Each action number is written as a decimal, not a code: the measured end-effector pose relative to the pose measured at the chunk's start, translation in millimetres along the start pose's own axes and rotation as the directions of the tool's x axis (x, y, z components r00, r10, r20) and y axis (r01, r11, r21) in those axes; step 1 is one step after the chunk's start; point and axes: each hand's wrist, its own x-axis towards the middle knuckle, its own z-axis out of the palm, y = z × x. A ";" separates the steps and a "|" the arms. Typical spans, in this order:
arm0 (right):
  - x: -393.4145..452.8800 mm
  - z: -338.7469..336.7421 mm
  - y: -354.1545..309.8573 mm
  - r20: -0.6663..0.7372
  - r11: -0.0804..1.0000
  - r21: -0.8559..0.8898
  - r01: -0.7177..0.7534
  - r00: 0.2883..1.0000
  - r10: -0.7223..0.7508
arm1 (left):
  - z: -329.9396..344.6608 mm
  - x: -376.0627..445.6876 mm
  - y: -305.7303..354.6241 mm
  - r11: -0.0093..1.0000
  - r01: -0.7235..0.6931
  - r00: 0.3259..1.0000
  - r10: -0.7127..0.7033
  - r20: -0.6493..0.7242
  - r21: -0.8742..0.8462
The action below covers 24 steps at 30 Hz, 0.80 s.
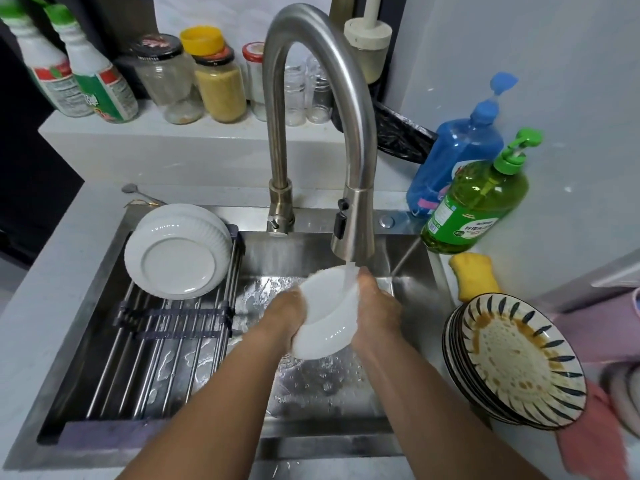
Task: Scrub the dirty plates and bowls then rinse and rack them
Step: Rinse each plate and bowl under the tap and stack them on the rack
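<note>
I hold a white bowl (323, 317) tilted under the running faucet (353, 233), above the steel sink (332, 386). My left hand (287, 313) grips its left rim and my right hand (375, 303) grips its right rim. Water streams onto the bowl's upper edge. Clean white ribbed bowls (176, 251) lie upside down on the roll-up rack (156, 348) over the sink's left half. A stack of dirty patterned plates (519, 358) with brown residue leans on the counter at the right.
A yellow sponge (472, 275) lies by the sink's right edge. Green (478, 206) and blue (457, 161) pump bottles stand behind it. Jars and bottles (218, 84) line the back ledge. A pink cloth (585, 441) lies under the plates.
</note>
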 end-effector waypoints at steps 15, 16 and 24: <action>-22.6 -0.2 16.8 0.361 0.743 -0.333 0.581 0.806 -0.469 | 7.3 -63.0 4.8 0.861 0.042 0.966 0.095 0.241 -0.507; -23.9 0.6 22.2 0.414 0.708 -0.355 0.610 0.782 -0.466 | 4.2 -60.2 5.6 0.845 0.057 0.965 0.089 0.245 -0.532; -25.3 -18.9 46.6 0.829 0.202 -0.359 0.911 0.411 -0.379 | -10.0 -36.3 -2.0 0.682 0.130 0.989 -0.033 0.146 -0.720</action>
